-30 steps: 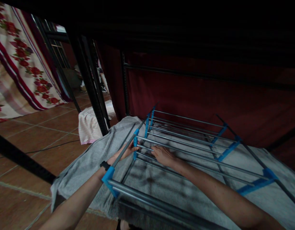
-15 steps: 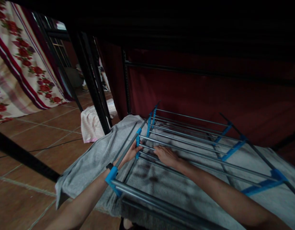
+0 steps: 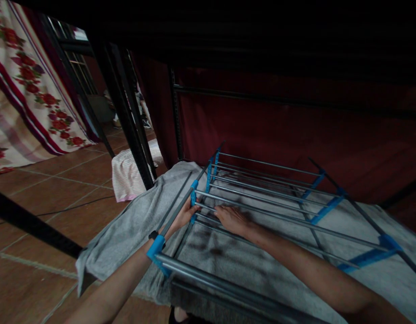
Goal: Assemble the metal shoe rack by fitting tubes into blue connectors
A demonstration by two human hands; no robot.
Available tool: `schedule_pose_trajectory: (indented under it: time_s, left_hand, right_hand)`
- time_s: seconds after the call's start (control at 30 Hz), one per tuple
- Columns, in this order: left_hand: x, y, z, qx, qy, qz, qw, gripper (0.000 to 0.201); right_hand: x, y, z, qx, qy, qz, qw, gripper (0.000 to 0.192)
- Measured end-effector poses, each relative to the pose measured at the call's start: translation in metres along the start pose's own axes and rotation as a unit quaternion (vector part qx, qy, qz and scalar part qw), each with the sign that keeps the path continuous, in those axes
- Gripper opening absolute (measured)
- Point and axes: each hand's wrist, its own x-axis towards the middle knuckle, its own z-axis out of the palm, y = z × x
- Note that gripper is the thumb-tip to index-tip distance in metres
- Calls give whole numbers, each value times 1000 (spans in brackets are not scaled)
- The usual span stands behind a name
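The room was dim. Terracotta floor tiles ran left toward a floral curtain; a maroon drape hung behind black metal posts.
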Motion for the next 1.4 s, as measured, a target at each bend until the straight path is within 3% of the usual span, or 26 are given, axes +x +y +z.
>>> schedule_pose_trajectory:
  time_s: [0.47, 0.73, 0.97, 1.2, 1.4]
  left_hand:
    - [20, -6, -9, 45, 46, -58, 996, 65]
    - [26, -1, -8, 77, 45, -87, 992, 58]
    - [24, 4, -5, 72, 64, -87, 992, 51]
    - [17, 12, -8, 33, 47, -104, 993, 62]
    - [12, 18, -6, 49, 27, -86, 995, 62]
  right_hand:
    - [-14, 18, -18, -15, -29, 2, 999, 28]
    - [-15, 30, -14, -4, -5, -22, 1000, 22]
    - [5, 35, -9, 6, 60, -55, 997, 21]
    - [-17, 27, -6, 8, -13, -14, 1000, 25]
    - [-22, 19, -8, -9, -7, -3, 1000, 31]
